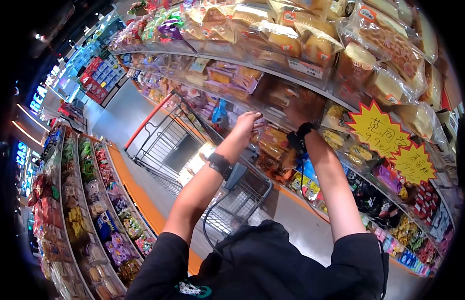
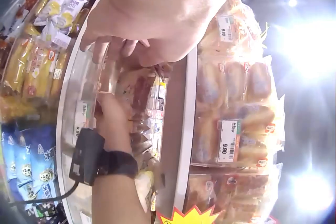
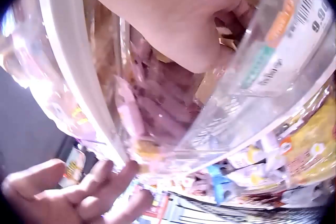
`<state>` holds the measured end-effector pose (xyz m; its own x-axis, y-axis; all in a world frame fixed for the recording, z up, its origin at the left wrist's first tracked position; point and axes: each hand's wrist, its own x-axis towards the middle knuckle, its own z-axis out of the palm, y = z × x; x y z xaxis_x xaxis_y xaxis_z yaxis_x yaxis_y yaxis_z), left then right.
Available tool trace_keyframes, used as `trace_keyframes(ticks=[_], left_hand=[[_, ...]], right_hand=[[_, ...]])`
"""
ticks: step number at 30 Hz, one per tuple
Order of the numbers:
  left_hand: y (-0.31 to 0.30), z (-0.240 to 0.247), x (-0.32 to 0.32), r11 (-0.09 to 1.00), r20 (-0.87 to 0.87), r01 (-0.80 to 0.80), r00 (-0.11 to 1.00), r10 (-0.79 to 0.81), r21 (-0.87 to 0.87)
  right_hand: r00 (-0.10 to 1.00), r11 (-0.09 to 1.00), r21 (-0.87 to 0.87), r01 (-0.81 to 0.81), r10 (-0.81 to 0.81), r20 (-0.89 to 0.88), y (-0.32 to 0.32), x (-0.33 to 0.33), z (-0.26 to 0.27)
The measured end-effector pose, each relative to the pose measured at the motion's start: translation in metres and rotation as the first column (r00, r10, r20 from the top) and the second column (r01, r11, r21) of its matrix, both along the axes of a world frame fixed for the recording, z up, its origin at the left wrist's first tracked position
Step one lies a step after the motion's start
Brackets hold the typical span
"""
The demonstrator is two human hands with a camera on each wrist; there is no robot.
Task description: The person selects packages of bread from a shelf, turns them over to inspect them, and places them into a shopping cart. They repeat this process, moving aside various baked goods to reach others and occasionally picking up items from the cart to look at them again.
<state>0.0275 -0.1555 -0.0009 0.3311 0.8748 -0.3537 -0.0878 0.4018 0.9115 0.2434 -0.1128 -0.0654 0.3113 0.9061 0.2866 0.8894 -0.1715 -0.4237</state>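
In the head view, the right hand (image 1: 298,116) reaches into a shelf bin of packaged bread (image 1: 280,95). The right wrist view shows this hand (image 3: 184,19) over wrapped packages (image 3: 163,98), behind a clear front panel (image 3: 220,119); its fingertips are mostly hidden, so a grip cannot be made out. The left hand (image 1: 247,125) is raised at the bin's front, left of the right hand. Its fingers (image 3: 102,182) look spread and loosely bent in the right wrist view, with nothing in them. In the left wrist view, the left hand (image 2: 157,14) is above the right hand (image 2: 113,108).
A shopping cart (image 1: 167,135) with a red handle stands in the aisle, left of the shelf. Bagged bread (image 1: 277,37) fills the shelf above; snack bags (image 1: 337,140) lie below. Yellow price signs (image 1: 375,130) stick out at the right. Another snack rack (image 1: 100,210) lines the left.
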Motion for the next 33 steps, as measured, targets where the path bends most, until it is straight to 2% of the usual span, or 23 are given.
trace_keyframes(ticks=[1,4,6,7,10,13,14,15,16,18,19,20,22,23,24,26,28,29,30,32,33], left_hand=[[0.003,0.0,0.0,1.0,-0.028,0.01,1.0,-0.009,0.02],[0.002,0.012,0.006,0.995,-0.104,0.035,0.994,-0.025,0.094],[-0.009,0.026,0.014,0.986,-0.152,0.044,0.988,-0.02,0.158],[-0.008,0.024,0.018,0.985,-0.117,0.03,0.993,-0.01,0.167],[-0.005,0.023,0.028,0.983,0.001,0.021,1.0,-0.022,0.183],[-0.023,0.038,0.027,0.984,0.138,0.058,0.987,-0.082,0.168],[-0.029,0.041,0.026,0.986,0.195,0.061,0.977,-0.091,0.153],[-0.032,0.04,0.023,0.989,0.25,0.067,0.963,-0.1,0.135],[-0.027,0.03,0.019,0.98,0.364,0.031,0.926,-0.103,0.197],[-0.018,0.016,0.007,0.919,0.322,-0.097,0.946,-0.033,0.381],[-0.029,0.036,-0.001,0.918,0.278,-0.127,0.96,0.019,0.377],[-0.034,0.044,-0.014,0.938,0.282,-0.127,0.959,0.033,0.323],[-0.037,0.052,-0.041,0.94,0.278,-0.113,0.96,0.02,0.323],[-0.037,0.052,-0.055,0.927,0.256,-0.122,0.966,0.03,0.354],[-0.034,0.052,-0.069,0.918,0.313,-0.145,0.95,0.024,0.369],[-0.038,0.065,-0.101,0.904,0.285,-0.13,0.958,0.009,0.407],[-0.043,0.081,-0.127,0.901,0.314,-0.084,0.947,-0.06,0.425],[-0.042,0.084,-0.138,0.894,0.322,-0.094,0.945,-0.058,0.437],[-0.044,0.087,-0.147,0.887,0.328,-0.099,0.943,-0.062,0.451],[-0.053,0.092,-0.159,0.908,0.412,-0.144,0.91,-0.034,0.393],[-0.057,0.092,-0.165,0.92,0.464,-0.161,0.885,-0.025,0.356]], right_hand=[[0.997,0.982,0.183,-0.046,0.057,-0.059,-0.012,0.001,0.017],[0.905,0.984,0.125,-0.129,0.168,-0.39,-0.027,0.009,0.058],[0.769,0.969,0.227,-0.099,0.219,-0.601,-0.028,0.006,0.054],[0.681,0.96,0.272,-0.071,0.246,-0.69,-0.03,0.004,0.052],[0.656,0.871,0.479,0.106,0.301,-0.692,-0.057,-0.025,0.053],[0.627,0.797,0.574,0.188,0.353,-0.695,-0.093,-0.068,0.065],[0.439,0.824,0.557,0.103,0.465,-0.769,-0.111,-0.081,0.076],[0.542,0.797,0.601,0.054,0.482,-0.688,-0.12,-0.092,0.076],[0.634,0.773,0.634,-0.001,0.491,-0.598,-0.128,-0.101,0.075],[0.754,0.695,0.703,-0.149,0.54,-0.374,-0.143,-0.12,0.083],[0.771,0.648,0.726,-0.229,0.576,-0.272,-0.146,-0.127,0.087],[0.715,0.68,0.683,-0.267,0.615,-0.333,-0.153,-0.133,0.091],[0.585,0.719,0.593,-0.363,0.671,-0.455,-0.17,-0.149,0.103],[0.606,0.76,0.575,-0.304,0.62,-0.499,-0.179,-0.153,0.111],[0.637,0.785,0.58,-0.219,0.565,-0.524,-0.186,-0.155,0.12],[0.613,0.813,0.578,-0.076,0.495,-0.616,-0.18,-0.152,0.127],[0.615,0.76,0.65,0.007,0.51,-0.602,-0.161,-0.154,0.137],[0.521,0.8,0.6,-0.007,0.515,-0.68,-0.149,-0.157,0.134],[0.227,0.844,0.535,-0.025,0.526,-0.819,-0.144,-0.167,0.14],[-0.112,0.868,0.411,-0.28,0.395,-0.912,-0.141,-0.176,0.147],[-0.091,0.854,0.387,-0.347,0.38,-0.92,-0.139,-0.184,0.148]])
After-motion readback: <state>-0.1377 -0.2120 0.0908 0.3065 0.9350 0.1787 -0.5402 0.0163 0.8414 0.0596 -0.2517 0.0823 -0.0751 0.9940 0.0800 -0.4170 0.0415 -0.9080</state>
